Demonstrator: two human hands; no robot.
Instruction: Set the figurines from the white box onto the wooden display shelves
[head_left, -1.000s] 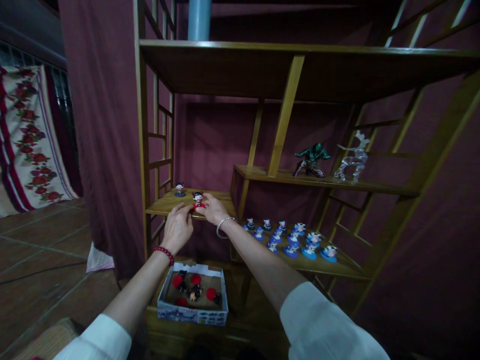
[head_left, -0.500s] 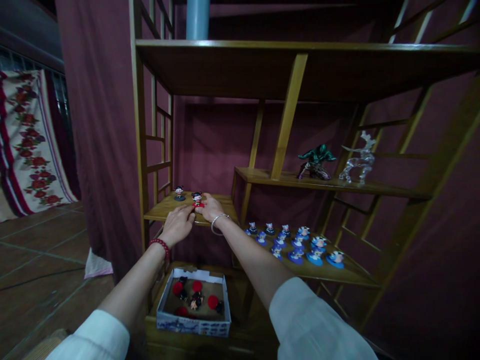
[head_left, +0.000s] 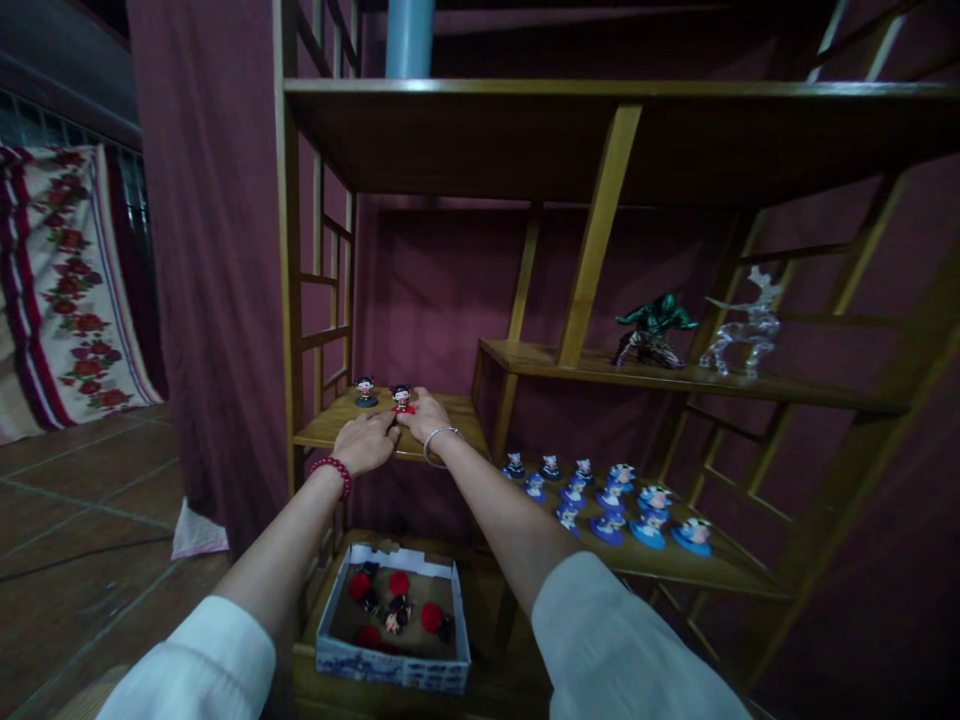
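A small figurine with black hair buns and a red round base stands upright near the front of the left shelf. My right hand holds its base from the right, fingers bent around the edge. From the left, my left hand has its fingertips closed at the base's near-left edge; their exact grip is partly hidden. To the left of the held one, a similar figurine with a dark base stands on the same shelf.
Below is an open cardboard box with several red-based figurines lying in it. Several blue-based and purple-based figurines stand in rows on the lower right shelf. Above them are a dark green figure and a clear deer ornament.
The view has shifted slightly, so the shelves appear a little farther right. Both hands stay at the red-based figurine, which keeps about the same place on the shelf.
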